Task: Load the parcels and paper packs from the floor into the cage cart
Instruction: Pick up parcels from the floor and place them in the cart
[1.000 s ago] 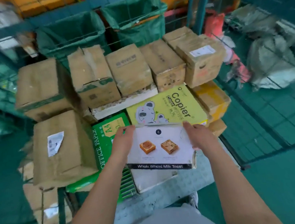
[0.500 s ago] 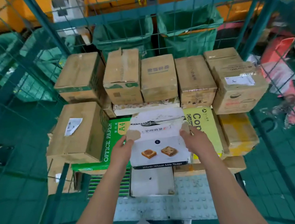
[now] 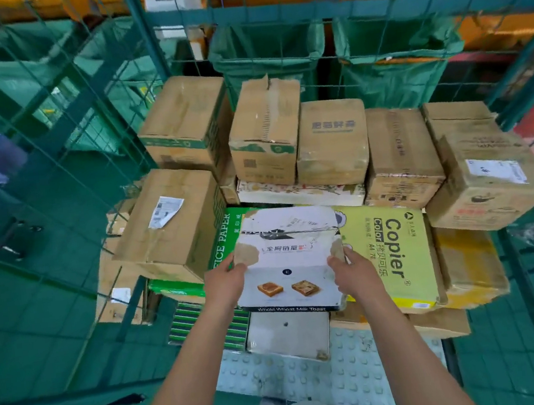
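I am holding the Whole Wheat Milk Toast carton (image 3: 288,263) with left hand (image 3: 224,282) and right hand (image 3: 353,270), fingers clamped on its scuffed side edges; it is seeming light, stiff-walled, best gripped there.

- Toast box (image 3: 288,266): white printed card, surface paper peeling at corners.
- Brown parcels (image 3: 332,141): matt corrugated cardboard, tape showing glossy.
- Cage cart (image 3: 143,33): green-painted metal wire mesh.
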`<state>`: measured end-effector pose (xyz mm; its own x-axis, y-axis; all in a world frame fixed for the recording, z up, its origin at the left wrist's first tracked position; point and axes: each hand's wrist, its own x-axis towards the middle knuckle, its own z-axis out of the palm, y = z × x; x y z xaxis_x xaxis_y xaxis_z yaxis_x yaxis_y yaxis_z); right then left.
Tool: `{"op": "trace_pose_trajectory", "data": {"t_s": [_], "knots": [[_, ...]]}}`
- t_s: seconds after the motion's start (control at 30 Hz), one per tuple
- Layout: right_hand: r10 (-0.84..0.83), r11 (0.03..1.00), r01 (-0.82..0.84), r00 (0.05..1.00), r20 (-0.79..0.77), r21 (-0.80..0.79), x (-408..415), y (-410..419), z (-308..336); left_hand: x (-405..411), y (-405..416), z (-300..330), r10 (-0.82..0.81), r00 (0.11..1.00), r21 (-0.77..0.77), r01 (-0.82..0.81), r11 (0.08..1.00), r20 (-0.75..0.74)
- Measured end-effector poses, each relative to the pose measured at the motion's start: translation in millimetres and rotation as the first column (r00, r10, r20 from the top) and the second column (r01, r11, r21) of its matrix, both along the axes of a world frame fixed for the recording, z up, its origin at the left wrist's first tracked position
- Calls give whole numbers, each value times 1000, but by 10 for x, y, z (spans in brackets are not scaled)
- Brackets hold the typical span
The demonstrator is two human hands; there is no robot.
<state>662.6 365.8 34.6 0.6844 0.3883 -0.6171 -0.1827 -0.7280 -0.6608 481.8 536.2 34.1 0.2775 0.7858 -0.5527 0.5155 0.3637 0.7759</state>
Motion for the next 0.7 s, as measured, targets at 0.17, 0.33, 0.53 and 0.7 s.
{"op": "trace_pose_trajectory", "data": {"t_s": [0.17,0.33,0.53,0.7], "knots": [[10,1000,-10,999,-43,-14,-61,410,-405,-115,386,-156,-16,997,-45,12,999,-73],[-18,1000,19,1000,-19,10,-87,883,-611,-127,788,-287,10,997,-17,-11,1000,-78],[-41,996,49,993,-113,69,-293,1531,-425,19,1180,-424,-104,993,-31,102,994,-58],[-106,987,137,946,-306,81,-467,1724,-656,225,1123,-614,-195,980,-202,196,960,25]]}}
